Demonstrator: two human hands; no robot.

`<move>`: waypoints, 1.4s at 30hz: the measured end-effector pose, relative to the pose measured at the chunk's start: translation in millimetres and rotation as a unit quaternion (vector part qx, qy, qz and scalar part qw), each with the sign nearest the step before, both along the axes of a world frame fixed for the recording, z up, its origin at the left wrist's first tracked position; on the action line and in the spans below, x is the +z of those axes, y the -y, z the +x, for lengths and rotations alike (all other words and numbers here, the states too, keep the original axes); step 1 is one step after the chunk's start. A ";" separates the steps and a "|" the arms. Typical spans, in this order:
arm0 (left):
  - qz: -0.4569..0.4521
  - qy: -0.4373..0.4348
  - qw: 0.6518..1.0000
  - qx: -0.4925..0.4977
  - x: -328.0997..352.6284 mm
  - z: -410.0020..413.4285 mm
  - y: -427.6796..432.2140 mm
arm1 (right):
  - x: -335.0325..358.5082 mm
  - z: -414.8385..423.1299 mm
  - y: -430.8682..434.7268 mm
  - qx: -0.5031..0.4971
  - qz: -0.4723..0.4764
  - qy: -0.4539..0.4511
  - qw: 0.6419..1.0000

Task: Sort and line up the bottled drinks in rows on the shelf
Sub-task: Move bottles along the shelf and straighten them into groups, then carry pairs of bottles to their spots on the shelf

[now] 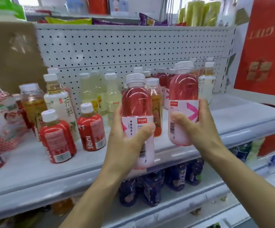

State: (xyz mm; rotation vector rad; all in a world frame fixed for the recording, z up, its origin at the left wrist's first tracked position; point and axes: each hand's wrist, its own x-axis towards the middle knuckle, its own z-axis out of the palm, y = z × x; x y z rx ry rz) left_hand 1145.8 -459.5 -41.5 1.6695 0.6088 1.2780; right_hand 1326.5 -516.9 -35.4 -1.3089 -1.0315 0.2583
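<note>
My left hand (126,142) grips a pink drink bottle (136,102) with a white cap, held upright in front of the shelf (232,122). My right hand (197,127) grips a second pink bottle (183,89) of the same kind, a little higher and to the right. On the shelf stand two red juice bottles (57,139), a pale tea bottle (59,102), amber tea bottles (33,102), several pale yellow bottles (99,94), and further pink and red bottles (161,81) behind the held ones.
A white pegboard (133,48) backs the shelf. A red gift box (263,51) stands at the right end, and a red-and-white pack (0,116) at the left. Dark bottles (154,186) fill the shelf below. Snack bags (100,21) lie on the shelf above.
</note>
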 end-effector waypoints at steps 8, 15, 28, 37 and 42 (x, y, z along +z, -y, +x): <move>-0.017 0.035 0.995 0.091 -2.7 94.0 31.7 | -5.7 127.1 -39.2 0.080 -0.083 0.040 0.992; -0.039 0.016 0.988 0.147 -10.3 150.4 48.6 | -21.0 167.4 -92.7 0.116 -0.115 0.055 0.985; -0.048 -0.009 0.981 0.186 -8.6 224.5 -0.7 | -8.2 174.1 -128.9 0.184 -0.124 0.095 0.971; -0.075 -0.016 0.968 0.239 -8.5 244.9 -63.5 | -18.6 220.4 -86.0 0.018 -0.008 0.173 0.985; -0.107 -0.025 0.962 0.250 -3.3 249.2 -84.3 | -16.3 239.7 -80.2 -0.053 0.040 0.081 0.994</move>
